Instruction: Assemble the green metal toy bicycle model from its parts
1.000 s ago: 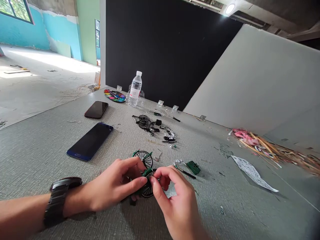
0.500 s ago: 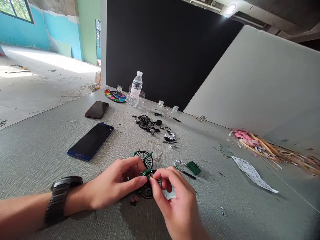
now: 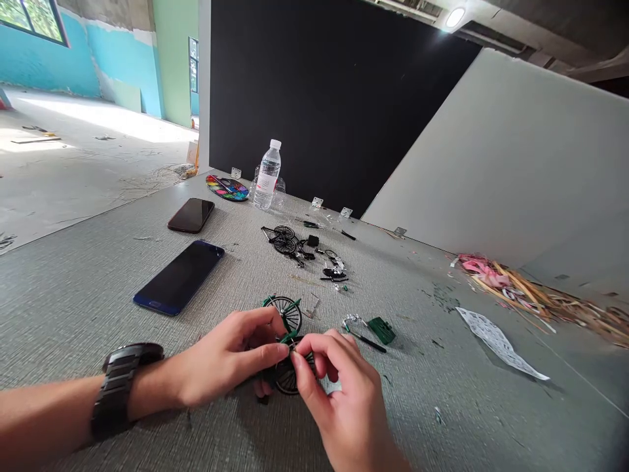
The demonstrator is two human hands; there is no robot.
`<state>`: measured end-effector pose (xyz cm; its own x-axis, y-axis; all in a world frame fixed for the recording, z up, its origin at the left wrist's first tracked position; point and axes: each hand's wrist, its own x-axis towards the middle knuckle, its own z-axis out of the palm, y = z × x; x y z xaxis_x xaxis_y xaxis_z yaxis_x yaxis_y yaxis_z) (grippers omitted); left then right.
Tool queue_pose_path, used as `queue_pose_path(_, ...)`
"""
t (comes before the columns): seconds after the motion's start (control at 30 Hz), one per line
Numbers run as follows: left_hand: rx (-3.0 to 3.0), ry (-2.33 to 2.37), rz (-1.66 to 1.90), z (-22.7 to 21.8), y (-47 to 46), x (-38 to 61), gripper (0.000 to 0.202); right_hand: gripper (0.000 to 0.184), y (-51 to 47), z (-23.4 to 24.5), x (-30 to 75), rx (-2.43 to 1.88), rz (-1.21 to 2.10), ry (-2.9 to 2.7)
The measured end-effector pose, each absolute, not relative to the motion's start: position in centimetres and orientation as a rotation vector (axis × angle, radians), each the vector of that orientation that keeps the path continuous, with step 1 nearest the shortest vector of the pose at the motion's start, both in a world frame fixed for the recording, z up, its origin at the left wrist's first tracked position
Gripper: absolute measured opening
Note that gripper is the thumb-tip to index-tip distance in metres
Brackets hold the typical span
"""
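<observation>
A green miniature bicycle model [image 3: 287, 313] is held up just above the grey textured table top [image 3: 98, 314], with its spoked wheels showing on either side of my fingers. My left hand [image 3: 230, 354] grips its green frame from the left. My right hand [image 3: 339, 393] pinches at the same middle section, and the fingertips of both hands nearly meet there. Those fingers hide the small joint they hold. A black wristwatch [image 3: 122, 387] sits on my left wrist.
Farther up the table lie a black bicycle model [image 3: 284, 240] and small black parts [image 3: 334, 274]. To the right are a green piece [image 3: 382, 330] and a thin black rod [image 3: 366, 342]. Two phones [image 3: 179, 276], a water bottle [image 3: 267, 177] and a paint palette [image 3: 227, 189] stand beyond.
My right hand has shifted slightly left and closer to my left hand, its fingertips now pinching at the green frame. The view has tilted a little.
</observation>
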<state>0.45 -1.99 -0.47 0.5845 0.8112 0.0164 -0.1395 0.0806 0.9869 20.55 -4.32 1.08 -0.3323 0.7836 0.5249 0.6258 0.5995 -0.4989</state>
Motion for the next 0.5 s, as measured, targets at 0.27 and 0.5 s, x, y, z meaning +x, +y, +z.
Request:
queue_pose_path(0.27,1.322,0.663,0.775,-0.29,-1.97,0.43,0.033,0.013,-4.43,1.18,20.62,-1.071,0.216,-2.099)
queue_pose_path(0.5,1.355,0.662,0.763,-0.42,-2.04,0.33,0.035,0.014,-4.45,0.83,20.40,-1.070,0.211,-2.069)
